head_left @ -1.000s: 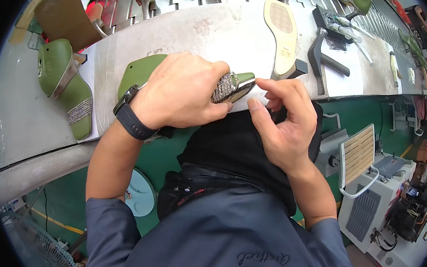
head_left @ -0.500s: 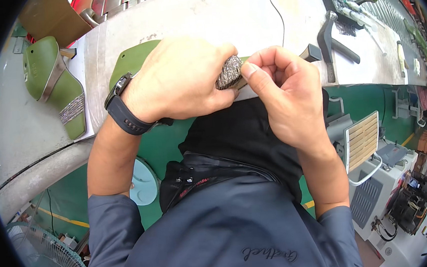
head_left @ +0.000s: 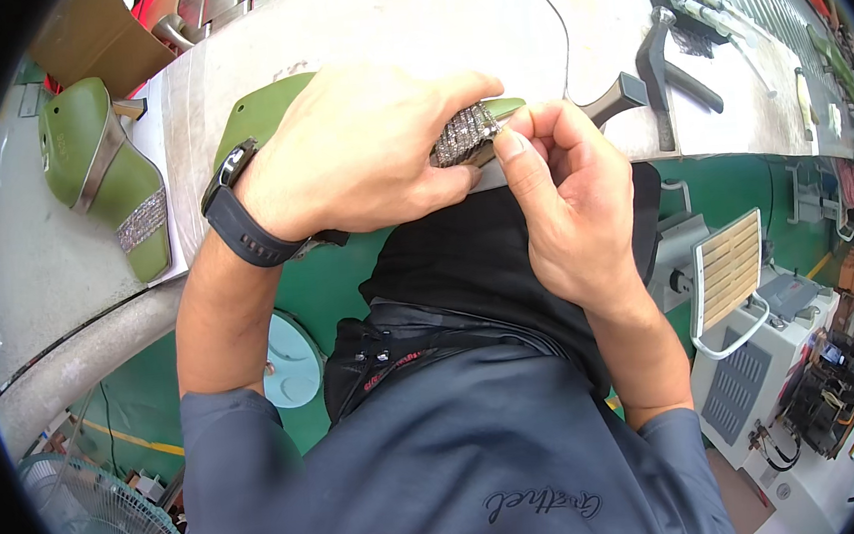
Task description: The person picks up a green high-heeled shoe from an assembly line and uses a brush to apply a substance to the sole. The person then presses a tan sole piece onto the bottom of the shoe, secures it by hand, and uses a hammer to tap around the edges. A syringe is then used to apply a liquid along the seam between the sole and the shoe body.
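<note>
My left hand [head_left: 357, 147], with a black watch on its wrist, wraps over a green shoe last [head_left: 260, 116] at the table's front edge. A glittery silver-grey strap [head_left: 462, 136] lies across the last and shows between thumb and index finger. At the strap's right end my right hand [head_left: 578, 190] is closed in a pinch, thumb against index finger. Whatever small bit lies between those fingertips is hidden. Most of the last's middle is under my left hand.
Another green shoe last [head_left: 81, 144] with straps lies at the left. Beyond my right hand are a tapered dark piece with a squared end [head_left: 619, 97], a hammer [head_left: 655, 73] and a black tray [head_left: 678, 11] of tools. A fan [head_left: 101, 519] stands lower left.
The glittery strap and last have turned slightly, showing more green tip beyond the strap. My right hand has shifted a little downward. More of the tapered dark piece shows.
</note>
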`<state>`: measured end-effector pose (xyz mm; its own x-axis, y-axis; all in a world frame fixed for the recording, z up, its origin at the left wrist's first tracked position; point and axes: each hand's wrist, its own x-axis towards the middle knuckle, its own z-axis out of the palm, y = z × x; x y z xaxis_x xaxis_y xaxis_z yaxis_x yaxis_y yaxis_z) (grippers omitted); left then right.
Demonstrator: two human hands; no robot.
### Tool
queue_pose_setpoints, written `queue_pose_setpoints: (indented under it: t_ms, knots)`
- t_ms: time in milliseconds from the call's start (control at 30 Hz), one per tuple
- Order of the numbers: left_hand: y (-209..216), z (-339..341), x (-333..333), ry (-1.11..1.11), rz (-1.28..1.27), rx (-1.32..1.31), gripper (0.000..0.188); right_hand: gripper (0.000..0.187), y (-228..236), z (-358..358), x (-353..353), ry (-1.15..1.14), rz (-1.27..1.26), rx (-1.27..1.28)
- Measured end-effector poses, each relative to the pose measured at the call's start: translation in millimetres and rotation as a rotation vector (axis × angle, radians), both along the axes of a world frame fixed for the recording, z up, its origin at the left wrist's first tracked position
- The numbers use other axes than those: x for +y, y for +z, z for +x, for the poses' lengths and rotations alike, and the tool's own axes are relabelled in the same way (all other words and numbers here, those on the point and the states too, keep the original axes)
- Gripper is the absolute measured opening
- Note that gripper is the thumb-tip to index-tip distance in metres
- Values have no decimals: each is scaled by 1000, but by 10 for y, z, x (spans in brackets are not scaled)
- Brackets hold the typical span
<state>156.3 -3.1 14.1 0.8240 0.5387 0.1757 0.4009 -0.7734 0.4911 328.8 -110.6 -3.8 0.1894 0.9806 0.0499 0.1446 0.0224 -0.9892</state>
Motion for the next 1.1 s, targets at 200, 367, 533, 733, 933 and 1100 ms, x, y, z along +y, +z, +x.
queue_pose_setpoints:
  t_ms: [200, 367, 533, 733, 933, 1100]
  knots:
    - [-35, -9, -7, 32, 62, 5, 51, 8, -171, -114, -63, -102, 61, 167]
    - [-48, -16, -17, 37, 55, 19, 50, 10, -257, -221, -105, -167, 106, 255]
    - [-44, -14, -18, 34, 69, 30, 50, 8, -217, -239, -55, -215, 103, 204]
    - [-69, -7, -17, 25, 88, -15, 49, 10, -242, -209, -18, -212, 114, 156]
    - [-51, 0, -8, 21, 48, 12, 52, 12, -232, -58, 18, -98, 120, 31]
    - [-22, 5, -8, 27, 18, 47, 53, 10, -177, 34, 44, -31, 120, -88]
